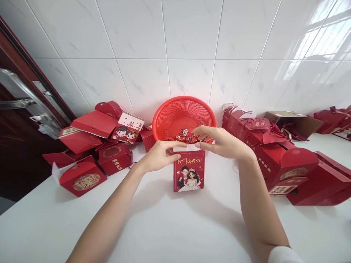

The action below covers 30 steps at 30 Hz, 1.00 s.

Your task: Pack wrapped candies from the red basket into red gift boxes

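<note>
Okay so your left hand (160,155) is pinching the top-left edge of the red box (189,171), which is upright mid-worktop (164,230), just in front of the red basket (175,115). Your right hand (218,142)'s half-curled at the top-right; can't tell if it's gripping.

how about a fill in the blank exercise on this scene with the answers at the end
The left hand and right hand are at the ____ of the middle box.
Behind that box sits a round basket coloured ____.
The wall is covered with glossy ____.

Missing words: top; red; tiles.
</note>
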Each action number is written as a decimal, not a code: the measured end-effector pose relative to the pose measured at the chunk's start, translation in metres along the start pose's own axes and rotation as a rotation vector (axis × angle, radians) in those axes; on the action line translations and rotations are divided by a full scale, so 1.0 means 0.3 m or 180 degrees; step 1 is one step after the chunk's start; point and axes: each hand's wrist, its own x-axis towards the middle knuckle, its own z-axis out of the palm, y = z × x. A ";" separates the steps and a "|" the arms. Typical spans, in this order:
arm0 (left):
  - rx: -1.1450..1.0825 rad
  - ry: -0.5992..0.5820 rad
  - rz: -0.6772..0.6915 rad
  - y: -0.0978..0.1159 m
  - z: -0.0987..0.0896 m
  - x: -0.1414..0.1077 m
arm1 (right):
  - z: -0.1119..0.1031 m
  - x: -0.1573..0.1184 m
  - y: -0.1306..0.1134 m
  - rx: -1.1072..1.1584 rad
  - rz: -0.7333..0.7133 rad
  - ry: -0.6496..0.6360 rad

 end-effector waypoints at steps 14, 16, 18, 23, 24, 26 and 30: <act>-0.0727 0.1318 0.0178 0.052 -0.031 -0.019 | 0.009 0.021 0.017 0.1172 -0.0031 0.0087; -0.0840 0.1120 0.0164 0.059 -0.033 -0.023 | 0.008 0.021 0.020 0.1426 -0.0027 0.0056; -0.0931 0.0874 0.0149 0.063 -0.034 -0.027 | 0.008 0.020 0.023 0.1632 -0.0002 0.0053; -0.0922 0.0858 0.0153 0.062 -0.027 -0.028 | 0.005 0.015 0.020 0.1645 0.0031 0.0160; -0.0906 0.0886 0.0151 0.061 -0.026 -0.027 | 0.005 0.014 0.017 0.1595 0.0018 0.0187; -0.0865 0.0927 0.0138 0.059 -0.023 -0.025 | 0.004 0.015 0.010 0.1501 -0.0010 0.0213; -0.0847 0.0985 0.0112 0.058 -0.020 -0.021 | 0.009 0.021 0.004 0.1349 0.0006 0.0328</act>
